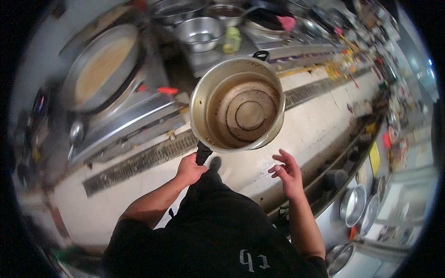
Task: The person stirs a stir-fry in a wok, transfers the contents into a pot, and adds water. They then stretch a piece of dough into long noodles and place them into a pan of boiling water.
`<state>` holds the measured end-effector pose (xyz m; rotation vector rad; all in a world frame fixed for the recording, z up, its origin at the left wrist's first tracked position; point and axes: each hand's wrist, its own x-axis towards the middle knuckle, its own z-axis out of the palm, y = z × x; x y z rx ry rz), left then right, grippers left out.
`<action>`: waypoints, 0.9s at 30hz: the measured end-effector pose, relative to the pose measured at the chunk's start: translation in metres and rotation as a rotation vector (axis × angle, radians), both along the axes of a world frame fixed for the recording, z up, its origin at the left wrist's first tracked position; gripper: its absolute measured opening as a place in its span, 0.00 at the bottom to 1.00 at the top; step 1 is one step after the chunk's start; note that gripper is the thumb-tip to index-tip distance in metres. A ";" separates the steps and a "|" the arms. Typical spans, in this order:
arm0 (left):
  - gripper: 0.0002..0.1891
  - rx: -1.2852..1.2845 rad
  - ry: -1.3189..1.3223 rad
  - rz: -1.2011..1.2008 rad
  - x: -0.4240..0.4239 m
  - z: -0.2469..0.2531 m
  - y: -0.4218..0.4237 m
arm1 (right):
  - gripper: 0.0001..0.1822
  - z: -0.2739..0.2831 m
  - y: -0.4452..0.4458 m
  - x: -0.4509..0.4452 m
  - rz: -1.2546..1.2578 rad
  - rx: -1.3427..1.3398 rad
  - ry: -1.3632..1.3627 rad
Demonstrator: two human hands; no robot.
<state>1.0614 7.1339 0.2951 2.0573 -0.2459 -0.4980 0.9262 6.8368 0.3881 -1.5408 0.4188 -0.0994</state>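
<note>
A large metal cooking pot (248, 114), which looks like a lidless pressure cooker body, hangs in the air in front of me. Brown stains cover its inner wall and its ringed bottom. My left hand (190, 169) grips its long black handle (203, 153) at the near side. On the far rim sits a short black helper handle (261, 55). My right hand (289, 175) is to the right of the pot, apart from it, with fingers loosely spread and nothing in them.
A large wok (104, 69) with brownish contents sits on the stove at left, a metal ladle (75, 133) near it. A steel pot (201, 33) and a green item (232, 40) stand on the far counter. A drain grate (146, 163) crosses the floor. Metal bowls (353, 205) sit on the right-hand counter.
</note>
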 end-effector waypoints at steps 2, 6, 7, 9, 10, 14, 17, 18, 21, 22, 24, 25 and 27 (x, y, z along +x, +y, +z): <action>0.20 0.078 -0.033 -0.121 0.031 -0.004 -0.072 | 0.37 0.017 -0.048 0.010 -0.122 0.020 -0.040; 0.21 0.208 -0.105 -0.326 0.103 0.009 -0.226 | 0.37 0.017 -0.149 0.038 -0.317 0.096 -0.076; 0.20 0.227 -0.134 -0.373 0.119 0.011 -0.260 | 0.35 0.020 -0.173 0.046 -0.327 0.125 -0.079; 0.17 0.202 -0.294 -0.456 0.154 0.008 -0.328 | 0.29 0.021 -0.212 0.063 -0.541 0.190 -0.024; 0.16 0.213 -0.326 -0.504 0.170 0.013 -0.365 | 0.27 0.021 -0.236 0.069 -0.634 0.221 0.002; 0.14 0.160 -0.512 -0.692 0.220 0.021 -0.501 | 0.16 0.017 -0.347 0.093 -0.950 0.139 0.120; 0.13 0.142 -0.595 -0.809 0.250 0.022 -0.588 | 0.11 -0.017 -0.421 0.101 -1.023 0.134 0.027; 0.11 0.126 -0.627 -0.828 0.258 0.022 -0.621 | 0.10 -0.020 -0.446 0.110 -1.121 0.126 0.030; 0.10 0.102 -0.720 -0.913 0.282 0.016 -0.730 | 0.06 -0.041 -0.544 0.126 -1.271 0.184 -0.049; 0.11 0.091 -0.692 -0.917 0.283 0.021 -0.766 | 0.06 -0.040 -0.580 0.129 -1.277 0.207 -0.010; 0.11 0.121 -0.610 -0.951 0.293 0.029 -0.838 | 0.07 -0.040 -0.653 0.139 -1.271 0.214 -0.015; 0.12 0.086 -0.603 -0.919 0.300 0.028 -0.875 | 0.07 -0.038 -0.690 0.146 -1.253 0.215 -0.003; 0.12 0.132 -0.532 -0.925 0.312 0.044 -0.936 | 0.06 -0.028 -0.760 0.163 -1.220 0.225 0.029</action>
